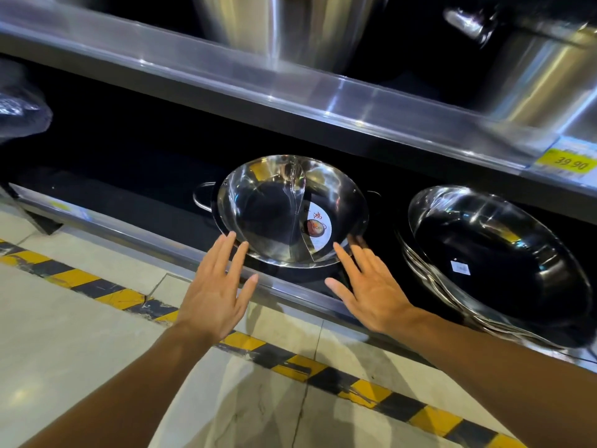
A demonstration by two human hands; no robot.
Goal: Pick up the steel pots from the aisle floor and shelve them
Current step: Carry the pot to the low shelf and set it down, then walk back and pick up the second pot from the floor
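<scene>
A shiny steel pot (274, 208) with a centre divider, a round paper label and side handles sits on the bottom shelf (155, 240), tilted toward me. My left hand (216, 289) is spread flat just below the pot's near left rim, fingertips at its edge. My right hand (368, 289) is spread the same way at the near right rim. Neither hand holds anything.
A stack of wide steel woks (497, 263) leans on the same shelf to the right. Large steel pots (533, 69) stand on the upper shelf (290, 92), with a yellow price tag (568, 161) on its edge. Yellow-black hazard tape (307, 367) runs along the tiled floor.
</scene>
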